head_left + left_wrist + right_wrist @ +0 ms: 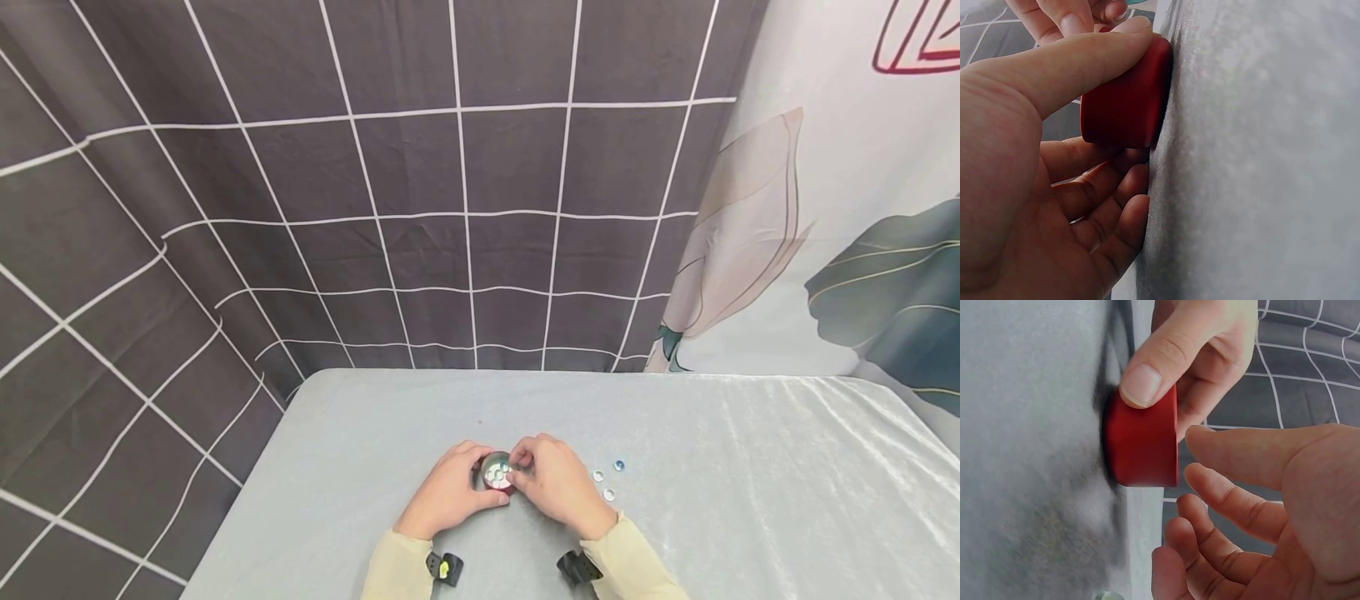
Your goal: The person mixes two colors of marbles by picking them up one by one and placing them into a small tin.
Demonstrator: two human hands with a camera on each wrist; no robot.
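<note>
Red dish, round and open at the top, stands upright on the table between the two hands. It will probably handle as a light, stiff thing; the smooth wall may be slick, and a knock could slide or tip it. The outer wall seems the best hold, thumb opposite fingers, leaving the mouth free.

The left hand grips it just so from the left, thumb on the near side, index finger on the far side, the other fingers loosely bent by the cloth. The right hand comes in from the right, fingers half curled, a small gap between thumb and index finger at the rim; nothing shows between them (the head view is too small to rule out a tiny piece). Both wrists angle inward from the near edge.

Small pale pieces lie inside the dish, too blurred to count. Just right of the right hand are a blue disc and two clear discs, likely hard, light and slippery, best pinched by their edges. Grey cloth covers the table; a dark gridded curtain hangs on the far side.
</note>
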